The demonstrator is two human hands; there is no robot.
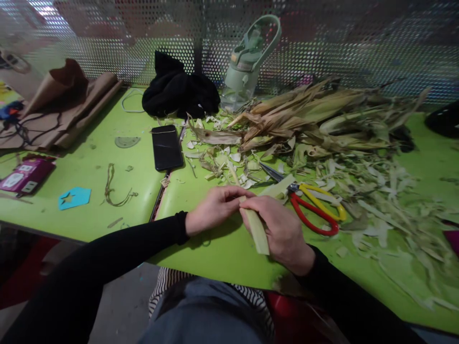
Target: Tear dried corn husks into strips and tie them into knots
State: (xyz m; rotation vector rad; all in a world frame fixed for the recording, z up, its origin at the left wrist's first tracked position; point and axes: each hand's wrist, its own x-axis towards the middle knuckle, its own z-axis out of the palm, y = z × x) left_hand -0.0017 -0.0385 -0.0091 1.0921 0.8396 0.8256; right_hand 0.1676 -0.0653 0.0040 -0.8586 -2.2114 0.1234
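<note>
A pale green strip of corn husk (258, 234) is held between my two hands over the table's near edge. My right hand (283, 229) pinches it near its upper end, and the wide cut end hangs down beside the palm. The fingers of my left hand (211, 208) are closed on the strip's top end, touching the right fingertips; the exact grip there is partly hidden. Just beyond my right hand lies another flat husk piece (278, 188). Scissors (315, 212) with one red and one yellow handle rest right of it, blades pointing away.
Dried corn husks (304, 114) are heaped at the back right, with shredded scraps (387, 220) spread below. Behind stand a green bottle (242, 71) and black cloth (179, 91). A phone (167, 149), twine (114, 191), blue tag (74, 198) and brown paper (71, 110) lie left.
</note>
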